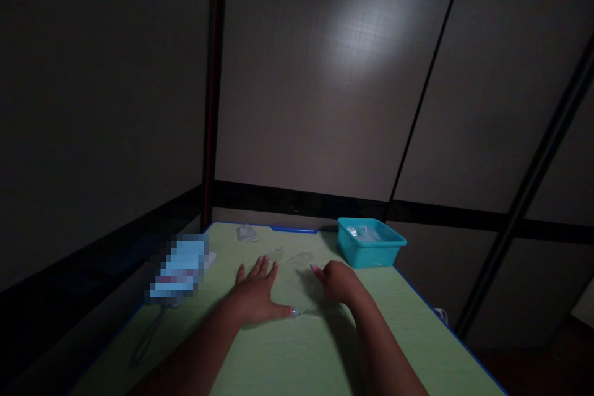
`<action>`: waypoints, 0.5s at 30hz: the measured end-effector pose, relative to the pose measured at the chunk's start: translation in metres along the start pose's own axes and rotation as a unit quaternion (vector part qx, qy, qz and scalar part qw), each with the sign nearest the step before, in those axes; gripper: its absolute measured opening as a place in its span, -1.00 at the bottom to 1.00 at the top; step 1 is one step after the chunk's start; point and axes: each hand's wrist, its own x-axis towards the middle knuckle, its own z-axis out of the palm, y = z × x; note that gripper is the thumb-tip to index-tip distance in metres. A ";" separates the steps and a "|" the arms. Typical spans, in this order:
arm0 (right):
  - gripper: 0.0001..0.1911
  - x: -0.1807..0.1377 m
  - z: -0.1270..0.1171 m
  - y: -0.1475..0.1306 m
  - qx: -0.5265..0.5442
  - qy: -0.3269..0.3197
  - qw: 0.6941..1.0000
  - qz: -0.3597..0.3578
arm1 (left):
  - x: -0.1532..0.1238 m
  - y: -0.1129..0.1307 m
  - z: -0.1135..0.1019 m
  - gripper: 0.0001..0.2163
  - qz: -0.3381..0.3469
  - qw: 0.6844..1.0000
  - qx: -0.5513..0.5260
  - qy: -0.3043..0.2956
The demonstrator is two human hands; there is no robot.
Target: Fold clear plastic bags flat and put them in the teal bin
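Observation:
A clear plastic bag [297, 275] lies spread flat on the green table, its two handle-like loops towards the far side. My left hand [257, 297] rests on the bag's left part, open, with fingers spread and the thumb stretched along the near edge. On the right side, my right hand [341, 281] is closed with its fingers curled under and the thumb pointing inward; it appears to grip the bag's right edge. The curled fingertips are hidden from view.
A turquoise plastic basket [371, 253] holding clear plastic stands at the table's back right. A small folded plastic piece [247, 233] lies at the far left. A blurred-out light-blue item with a strap [180, 269] sits on the left edge. Dark panels rise behind the table [288, 365].

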 end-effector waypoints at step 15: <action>-0.39 -0.009 0.042 -0.034 0.079 -0.147 0.972 -0.166 | 0.002 0.009 0.002 0.04 0.017 1.000 0.009 0.002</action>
